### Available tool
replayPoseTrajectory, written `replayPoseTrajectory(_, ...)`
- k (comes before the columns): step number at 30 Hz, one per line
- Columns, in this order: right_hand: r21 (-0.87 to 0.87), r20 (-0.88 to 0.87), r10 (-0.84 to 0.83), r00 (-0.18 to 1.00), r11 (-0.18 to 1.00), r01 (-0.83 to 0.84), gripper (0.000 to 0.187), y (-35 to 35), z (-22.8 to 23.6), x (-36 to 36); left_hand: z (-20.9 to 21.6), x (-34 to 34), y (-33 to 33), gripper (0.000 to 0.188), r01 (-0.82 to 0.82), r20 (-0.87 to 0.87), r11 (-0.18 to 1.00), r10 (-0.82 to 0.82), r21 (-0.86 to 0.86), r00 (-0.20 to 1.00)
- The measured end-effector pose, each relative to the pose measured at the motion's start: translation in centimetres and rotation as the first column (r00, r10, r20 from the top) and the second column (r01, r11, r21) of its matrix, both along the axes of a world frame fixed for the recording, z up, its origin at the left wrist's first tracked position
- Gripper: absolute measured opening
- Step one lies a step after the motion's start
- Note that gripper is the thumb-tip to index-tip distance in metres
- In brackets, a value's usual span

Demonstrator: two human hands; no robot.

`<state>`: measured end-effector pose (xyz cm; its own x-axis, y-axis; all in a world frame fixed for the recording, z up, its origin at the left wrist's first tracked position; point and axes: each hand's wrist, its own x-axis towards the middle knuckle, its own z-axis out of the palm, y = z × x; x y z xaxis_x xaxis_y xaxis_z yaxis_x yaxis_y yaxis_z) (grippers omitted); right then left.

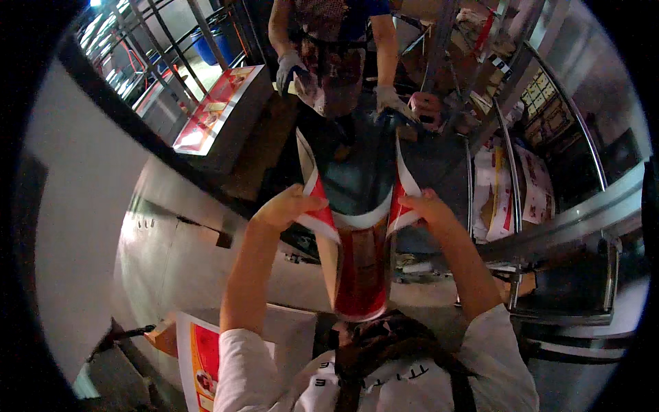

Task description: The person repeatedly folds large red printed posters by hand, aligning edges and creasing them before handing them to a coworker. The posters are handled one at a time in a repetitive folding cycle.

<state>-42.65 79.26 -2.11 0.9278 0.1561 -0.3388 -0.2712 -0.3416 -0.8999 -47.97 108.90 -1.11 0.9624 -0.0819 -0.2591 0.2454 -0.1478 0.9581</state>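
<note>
Standing beyond the sheet (pixel 364 268) (curled) is a co-worker (pixel 336 65).

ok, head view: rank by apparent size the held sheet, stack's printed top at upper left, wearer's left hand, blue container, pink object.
1. Held sheet
2. Stack's printed top
3. Wearer's left hand
Blue container and pink object: smallest, too alike to rank; bars partly cover the container.
</note>
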Motion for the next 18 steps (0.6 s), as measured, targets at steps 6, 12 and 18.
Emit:
replayPoseTrajectory(6, 0.194, 0.044, 0.074, 0.996, 0.978, -0.081, 0.029, -7.4, -5.4, 13.0, -5.4, 16.6, -8.4, 0.066, 0.038, -0.007, 0.992, -0.038, 0.118, 0.999)
replayPoseTrajectory(12, 0.276, 0.201, 0.102, 0.974, 0.948, -0.156, 0.026, -7.6, -7.1, 21.5, -5.2, 21.8, -7.8, 0.058, 0.058, 0.082, 0.927, -0.094, 0.371, 0.992)
replayPoseTrajectory(18, 0.073, 0.151, 0.166, 0.974, 0.981, -0.178, 0.038, -7.6, -6.6, 27.7, -3.2, 24.4, -5.3, 0.040, -0.289, 0.121, 0.926, 0.267, 0.241, 0.956)
